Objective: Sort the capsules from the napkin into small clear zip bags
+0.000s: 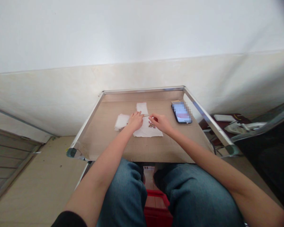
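My left hand [135, 121] lies with its fingers stretched out, at the upper left of a white sheet [148, 133] that looks like thin paper. Thumb and forefinger of my right hand [161, 123] are pinched together over the sheet's right side. Between the hands runs a thin pale strip [146, 115]; whether the pinch holds its end I cannot tell. Several small brownish-pink pieces [152, 125] rest on the sheet beside my right fingers. A white stack of squares [121, 121] lies left of my left hand, and another white square [142, 107] lies beyond it.
A phone [181, 112] with its screen lit lies at the right of the cardboard-covered table [104, 138]. A metal frame [144, 91] edges the table near the wall. Below are my knees and a red plastic object [157, 211]. A cluttered surface [236, 126] stands at the right.
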`<state>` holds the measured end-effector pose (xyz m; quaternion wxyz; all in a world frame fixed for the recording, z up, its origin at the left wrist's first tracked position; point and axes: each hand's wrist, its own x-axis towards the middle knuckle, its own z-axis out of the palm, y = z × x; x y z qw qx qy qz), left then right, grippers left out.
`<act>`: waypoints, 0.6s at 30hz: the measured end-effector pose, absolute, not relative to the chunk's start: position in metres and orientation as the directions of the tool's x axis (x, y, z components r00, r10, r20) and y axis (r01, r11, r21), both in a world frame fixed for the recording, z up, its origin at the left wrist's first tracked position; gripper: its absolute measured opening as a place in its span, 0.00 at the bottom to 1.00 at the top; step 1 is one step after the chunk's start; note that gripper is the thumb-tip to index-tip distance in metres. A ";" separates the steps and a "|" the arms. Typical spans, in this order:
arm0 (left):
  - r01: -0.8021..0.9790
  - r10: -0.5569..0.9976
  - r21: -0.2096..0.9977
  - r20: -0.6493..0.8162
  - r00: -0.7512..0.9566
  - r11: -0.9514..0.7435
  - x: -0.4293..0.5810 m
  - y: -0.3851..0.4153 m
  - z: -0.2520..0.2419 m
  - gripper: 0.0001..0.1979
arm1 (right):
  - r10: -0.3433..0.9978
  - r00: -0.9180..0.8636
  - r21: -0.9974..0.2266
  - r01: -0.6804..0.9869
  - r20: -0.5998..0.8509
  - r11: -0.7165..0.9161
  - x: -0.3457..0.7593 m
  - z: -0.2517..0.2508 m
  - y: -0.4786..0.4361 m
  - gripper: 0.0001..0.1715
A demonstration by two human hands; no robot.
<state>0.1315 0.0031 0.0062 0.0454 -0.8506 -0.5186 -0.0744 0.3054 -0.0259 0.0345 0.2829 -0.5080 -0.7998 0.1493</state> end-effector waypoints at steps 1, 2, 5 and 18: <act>0.894 0.883 0.012 0.160 0.441 -0.449 0.131 0.005 0.005 0.17 | 0.897 -0.326 -0.521 0.731 0.300 0.440 0.306 0.034 -0.026 0.18; 0.894 0.887 0.023 0.145 0.439 -0.447 0.131 0.006 0.003 0.17 | 0.896 -0.327 -0.516 0.735 0.300 0.441 0.307 0.034 -0.026 0.18; 0.884 0.880 0.039 0.119 0.459 -0.466 0.129 0.008 0.000 0.15 | 0.897 -0.326 -0.506 0.742 0.299 0.439 0.308 0.033 -0.026 0.19; 0.883 0.880 0.037 0.116 0.461 -0.468 0.131 0.007 0.002 0.14 | 0.894 -0.349 -0.534 0.718 0.280 0.447 0.308 0.031 -0.024 0.17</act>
